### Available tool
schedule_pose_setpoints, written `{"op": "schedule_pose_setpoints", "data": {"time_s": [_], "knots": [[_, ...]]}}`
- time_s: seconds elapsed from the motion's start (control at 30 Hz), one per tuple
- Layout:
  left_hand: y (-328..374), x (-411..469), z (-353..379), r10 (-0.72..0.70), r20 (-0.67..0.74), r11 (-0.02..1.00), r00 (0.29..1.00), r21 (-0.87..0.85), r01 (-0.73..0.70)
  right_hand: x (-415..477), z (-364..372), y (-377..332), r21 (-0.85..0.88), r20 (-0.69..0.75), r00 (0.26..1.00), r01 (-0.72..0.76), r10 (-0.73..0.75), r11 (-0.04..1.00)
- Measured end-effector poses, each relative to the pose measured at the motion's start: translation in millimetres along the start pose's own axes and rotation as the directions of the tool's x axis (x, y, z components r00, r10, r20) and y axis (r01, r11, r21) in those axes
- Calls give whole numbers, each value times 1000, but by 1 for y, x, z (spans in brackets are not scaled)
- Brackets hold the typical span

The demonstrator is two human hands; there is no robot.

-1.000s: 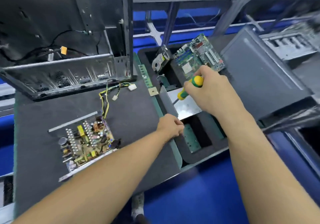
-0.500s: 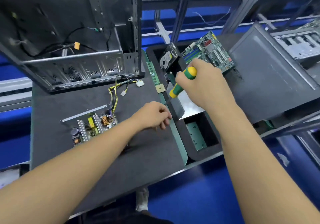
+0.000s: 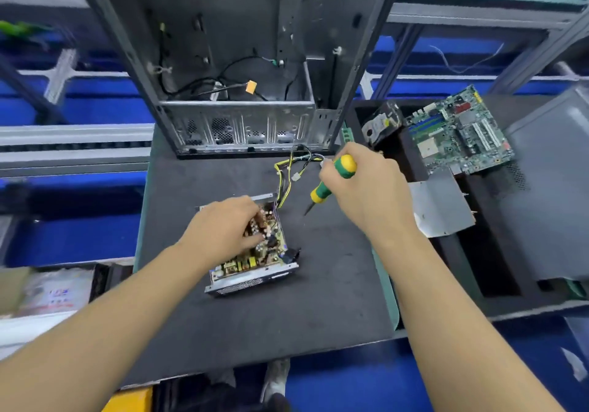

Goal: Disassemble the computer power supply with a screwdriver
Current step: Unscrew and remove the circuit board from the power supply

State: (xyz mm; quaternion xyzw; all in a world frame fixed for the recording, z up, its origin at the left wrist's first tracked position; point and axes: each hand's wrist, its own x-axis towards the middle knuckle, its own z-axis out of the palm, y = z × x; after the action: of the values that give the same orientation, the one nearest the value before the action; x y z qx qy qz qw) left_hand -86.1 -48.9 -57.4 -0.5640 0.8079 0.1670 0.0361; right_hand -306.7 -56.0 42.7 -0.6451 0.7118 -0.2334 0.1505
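- Firstly, the right hand [image 3: 366, 188] has its grip closed round the yellow-and-green handle of the screwdriver [image 3: 331, 182]. The shaft slants down and to the left, with its tip over the bare worktop [image 3: 287, 316], near the power supply [image 3: 255, 265] but apart from it.
- The left hand [image 3: 223, 230] lies on top of the power supply's open circuit board, fingertips down among the parts. I cannot tell whether that grip pinches a part or only presses.
- The power supply sits on the worktop in front of the computer case [image 3: 242, 61], just left of the screwdriver tip.
- Its long axis runs away from the person, the near end swung a little to the right. The vented end faces the person, and the wires [image 3: 287, 169] leave the far right corner towards the case.
- Likely risks:
  - The tip could slip off a screw head and jab the board or the left fingers, since they sit close to where it must work.
  - A light hold could let the unit slide or twist under turning force.
  - Bare fingers on the parts may meet stored charge.
  - The loose wires could snag the shaft.
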Motion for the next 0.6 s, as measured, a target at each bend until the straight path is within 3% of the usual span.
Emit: {"op": "schedule_pose_setpoints", "data": {"time_s": [0.17,0.37,0.5,0.6], "knots": [[3,-3,19,-9,51,1000,999,21,8,11,14,-4,-21,29,1000,12,-11,1000],[1,-10,36,63,-75,971,995,236,-44,23,32,-11,-69,65,997,39,-35,997],[-4,-11,39,96,-118,969,988,240,-65,28,37,-11,-89,71,997,24,-18,996],[-10,-19,40,119,-74,960,990,264,-96,32,38,-10,-85,66,998,4,2,996]]}}
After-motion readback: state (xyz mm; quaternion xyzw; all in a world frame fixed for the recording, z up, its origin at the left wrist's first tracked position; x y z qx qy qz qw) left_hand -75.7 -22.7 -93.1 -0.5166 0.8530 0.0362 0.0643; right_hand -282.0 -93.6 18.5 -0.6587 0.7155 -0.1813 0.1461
